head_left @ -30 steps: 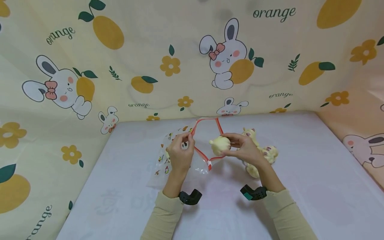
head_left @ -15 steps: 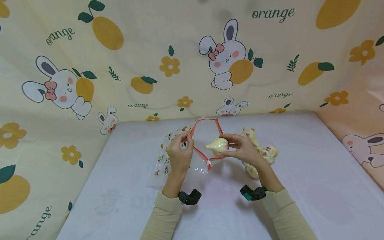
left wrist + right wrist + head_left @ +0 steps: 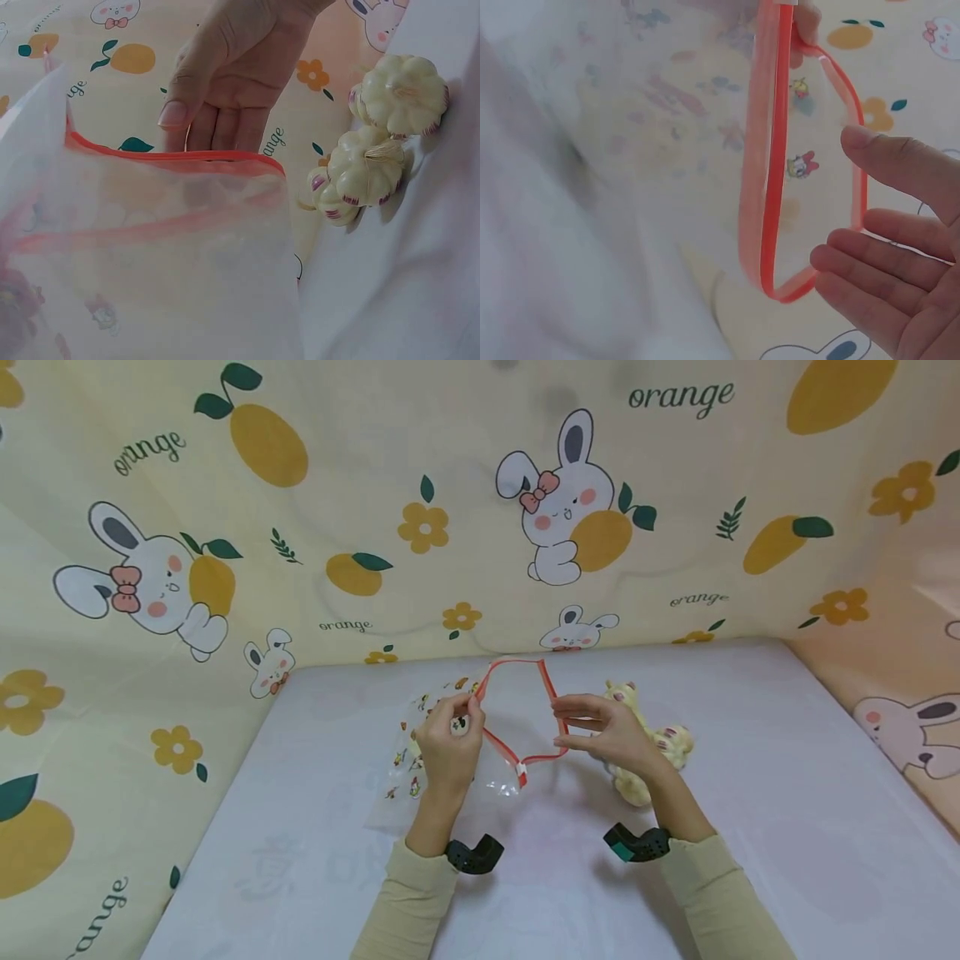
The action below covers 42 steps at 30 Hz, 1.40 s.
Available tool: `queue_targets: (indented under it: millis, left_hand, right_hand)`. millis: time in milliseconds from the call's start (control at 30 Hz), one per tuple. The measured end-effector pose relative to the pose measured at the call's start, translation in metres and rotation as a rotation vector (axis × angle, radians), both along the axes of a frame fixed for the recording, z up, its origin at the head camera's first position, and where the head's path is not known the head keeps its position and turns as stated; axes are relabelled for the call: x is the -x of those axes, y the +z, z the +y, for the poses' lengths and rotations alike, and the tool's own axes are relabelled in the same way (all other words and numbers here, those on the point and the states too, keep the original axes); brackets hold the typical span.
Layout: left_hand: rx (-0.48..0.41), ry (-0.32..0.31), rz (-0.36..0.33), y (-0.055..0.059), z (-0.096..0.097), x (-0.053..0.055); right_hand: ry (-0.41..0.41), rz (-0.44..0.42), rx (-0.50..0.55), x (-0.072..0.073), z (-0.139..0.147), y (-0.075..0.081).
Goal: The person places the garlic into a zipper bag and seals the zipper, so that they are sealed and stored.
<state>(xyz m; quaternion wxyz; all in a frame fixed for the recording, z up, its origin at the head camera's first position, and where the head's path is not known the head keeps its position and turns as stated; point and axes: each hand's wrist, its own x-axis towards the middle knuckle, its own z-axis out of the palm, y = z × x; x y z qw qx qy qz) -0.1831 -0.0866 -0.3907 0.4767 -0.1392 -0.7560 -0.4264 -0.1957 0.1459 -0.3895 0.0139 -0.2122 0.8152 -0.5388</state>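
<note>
My left hand (image 3: 450, 747) pinches the rim of a clear zip bag (image 3: 405, 785) printed with small cartoon figures. The bag's red-edged mouth gapes to the right, with a white slider (image 3: 522, 768) at its lower corner. Right at that mouth is my right hand (image 3: 615, 735), fingers extended and thumb apart, holding nothing. In the right wrist view its fingertips (image 3: 825, 259) overlap the red edge. Garlic bulbs (image 3: 405, 94) with purple-streaked skins lie on the table beyond the right hand, partly hidden by it in the head view. A pale yellowish blur shows through the bag wall.
A white-covered table (image 3: 300, 877) runs back to a cream cloth backdrop (image 3: 465, 485) printed with rabbits and oranges. The cloth also rises along the left and right sides. Black cameras (image 3: 476, 853) are strapped to both wrists.
The garlic bulb in my right hand tilted leftward into the bag's mouth, then left the fingers and is out of sight. The left hand has kept its hold on the rim.
</note>
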Motion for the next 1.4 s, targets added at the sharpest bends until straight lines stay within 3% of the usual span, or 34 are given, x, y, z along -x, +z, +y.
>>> queue_targets:
  millis: [700,933,1400]
  left_hand:
    - [0.001,-0.003,-0.004,-0.001,0.001,0.0]
    - [0.005,0.004,-0.006,0.0,0.001,0.0]
    - [0.001,0.007,-0.019,-0.001,0.0,0.0]
  right_hand:
    - [-0.07,0.024,-0.044,-0.005,0.035,0.0]
    - [-0.103,-0.019,-0.063,-0.009,0.046,0.002]
    - [-0.155,0.018,-0.037,-0.01,0.067,-0.007]
